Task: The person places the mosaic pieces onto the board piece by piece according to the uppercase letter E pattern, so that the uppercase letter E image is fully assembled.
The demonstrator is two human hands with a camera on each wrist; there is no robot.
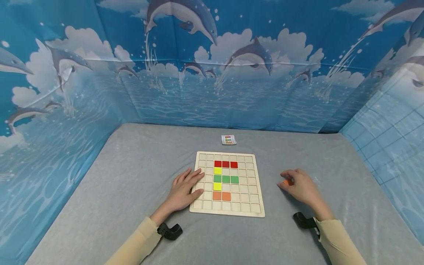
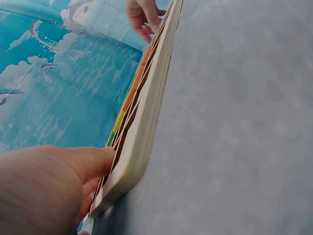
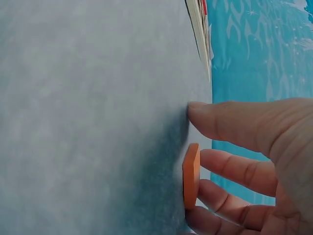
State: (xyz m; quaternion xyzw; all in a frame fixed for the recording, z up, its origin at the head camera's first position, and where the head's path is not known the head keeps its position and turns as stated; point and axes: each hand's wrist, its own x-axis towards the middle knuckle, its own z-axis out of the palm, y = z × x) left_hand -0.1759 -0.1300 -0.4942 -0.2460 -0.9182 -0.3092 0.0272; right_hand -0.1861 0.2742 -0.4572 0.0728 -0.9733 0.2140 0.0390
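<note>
A square wooden grid board (image 1: 249, 212) lies on the grey cloth, holding rows of coloured tiles: three red tiles (image 1: 226, 164), single yellow tiles (image 1: 217, 170), three green tiles (image 1: 226, 179) and two orange tiles (image 1: 221, 196). Across the board's left edge rests my left hand (image 1: 183, 188), fingers spread; its thumb (image 2: 100, 160) touches the top in the left wrist view. To the right of the board, my right hand (image 1: 302, 188) is over a loose orange tile (image 3: 190, 178). Bent fingertips touch that tile, while the thumb (image 3: 208, 117) stands apart from it.
Behind the board lies a small printed card (image 1: 229, 140) with a coloured grid pattern. Something small and transparent (image 1: 315, 180) is beside the right hand. A dolphin-print curtain (image 1: 198, 92) rises around the table's back and sides.
</note>
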